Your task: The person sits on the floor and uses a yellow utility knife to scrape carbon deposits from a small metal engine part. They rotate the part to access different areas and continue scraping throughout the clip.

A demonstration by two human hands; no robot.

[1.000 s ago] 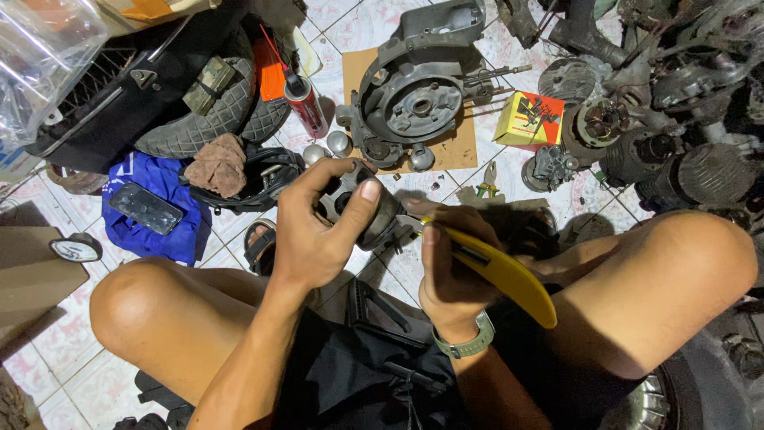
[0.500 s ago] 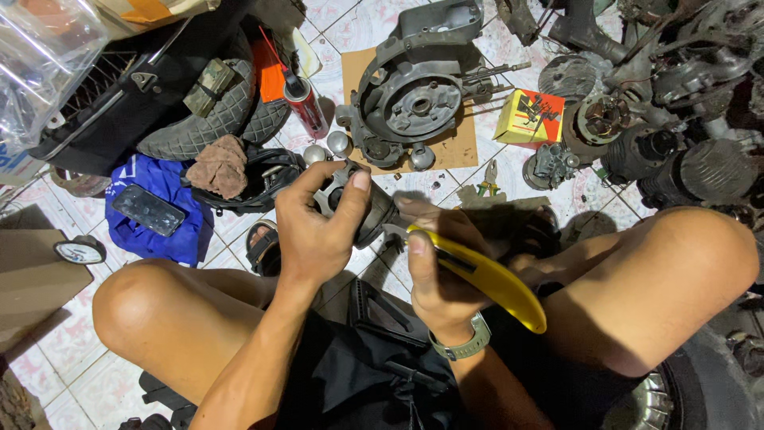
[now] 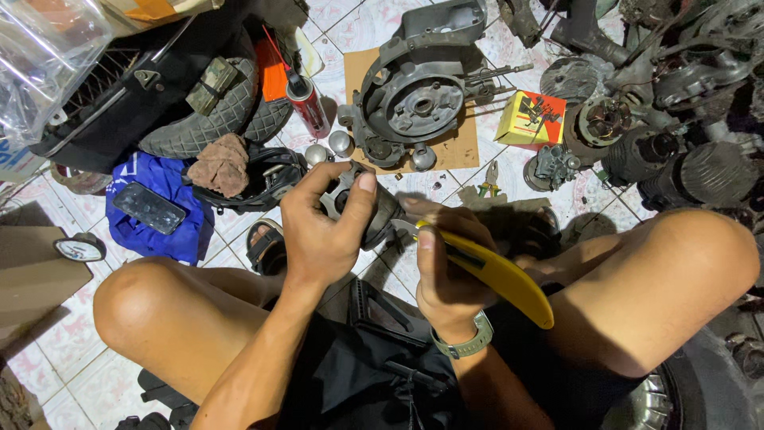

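Note:
My left hand (image 3: 322, 231) grips a dark round metal engine part (image 3: 374, 209), thumb over its top edge, held above the floor between my knees. Beside it, my right hand (image 3: 446, 267) holds a yellow-handled utility knife (image 3: 497, 275) with the blade tip (image 3: 407, 227) touching the right side of the part. A grey watch sits on my right wrist. Most of the part is hidden behind my left hand.
A large grey engine casing (image 3: 414, 95) lies on cardboard ahead. A red spray can (image 3: 306, 103), yellow box (image 3: 529, 119), pliers (image 3: 487, 181), blue cloth with a phone (image 3: 147, 209), black tyre (image 3: 207, 119) and engine parts (image 3: 676, 151) lie around on the tiled floor.
Both hands shifted slightly left then back right with the part and knife. The blade stays at the part's edge; my grip is unchanged.

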